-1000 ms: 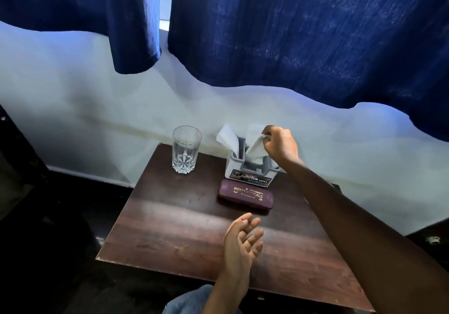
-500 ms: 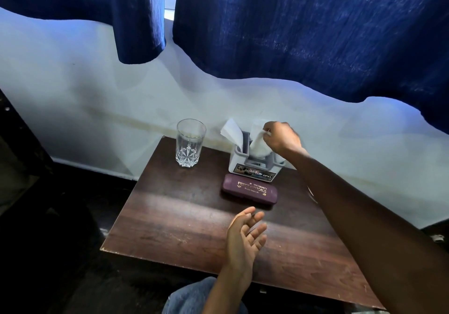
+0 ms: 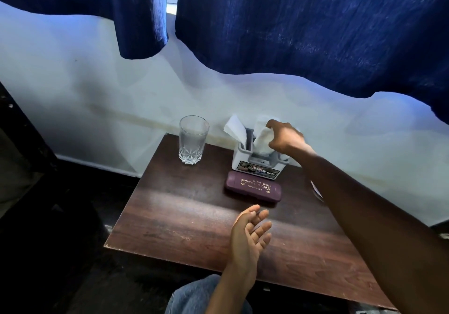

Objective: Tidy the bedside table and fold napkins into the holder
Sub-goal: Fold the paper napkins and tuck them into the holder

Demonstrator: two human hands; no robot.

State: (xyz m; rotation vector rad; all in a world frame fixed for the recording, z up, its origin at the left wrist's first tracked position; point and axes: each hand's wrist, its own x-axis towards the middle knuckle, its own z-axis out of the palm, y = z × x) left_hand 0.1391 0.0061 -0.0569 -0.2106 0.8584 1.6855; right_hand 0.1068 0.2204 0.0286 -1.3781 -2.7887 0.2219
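**Hand at the napkin holder**

Right hand (image 3: pixel 285 139) is in the middle of the frame, at the holder (image 3: pixel 255 165). Its fingers (image 3: pixel 274 145) and thumb curve like a C round one napkin (image 3: pixel 262 135). The hand is blurry, so I cannot tell if the fingers pinch the napkin or only sit beside it. That napkin stands up in the right slot of the holder. A second napkin (image 3: pixel 234 129) sticks up from the left slot and leans left.

The holder is at the back of the table (image 3: pixel 182 216), close to the wall (image 3: pixel 121 119). A case (image 3: pixel 254 188) lies flat just in front of the holder. A glass (image 3: pixel 193 142) stands upright to the left of the holder, apart from it.

The left hand (image 3: pixel 250 233) is lower in the frame, over the front part of the table, palm up. Its fingers are loose and a little spread, and they hold nothing.
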